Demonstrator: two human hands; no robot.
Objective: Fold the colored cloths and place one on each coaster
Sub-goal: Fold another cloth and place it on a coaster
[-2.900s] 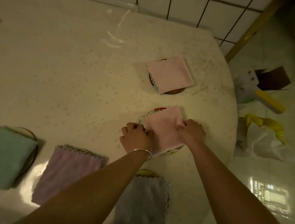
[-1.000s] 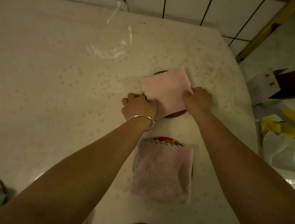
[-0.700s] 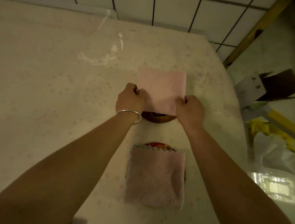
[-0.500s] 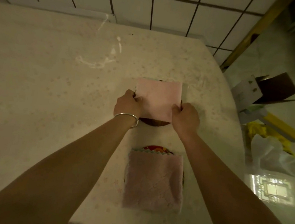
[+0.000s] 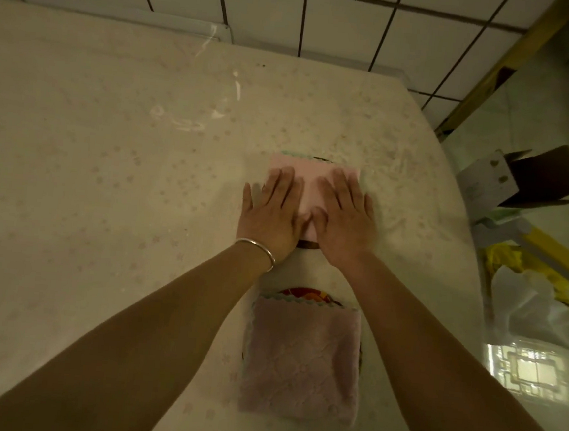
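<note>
The left hand [image 5: 271, 214], a bangle [image 5: 256, 249] circling its wrist, is lying flat with straight fingers, pressing on the pink cloth [image 5: 308, 186]. The right hand [image 5: 343, 220] is pressing beside it, fingers likewise spread. The cloth is covering a dark coaster [image 5: 308, 244]. Nearer, a mauve cloth [image 5: 301, 361] is lying folded on another coaster [image 5: 303, 293].

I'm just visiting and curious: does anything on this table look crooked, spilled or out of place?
Nothing serious. Both folded cloths lie square: the pink cloth under the left hand and right hand, and the nearer cloth on its coaster. Only some whitish smears mark the table.
</note>
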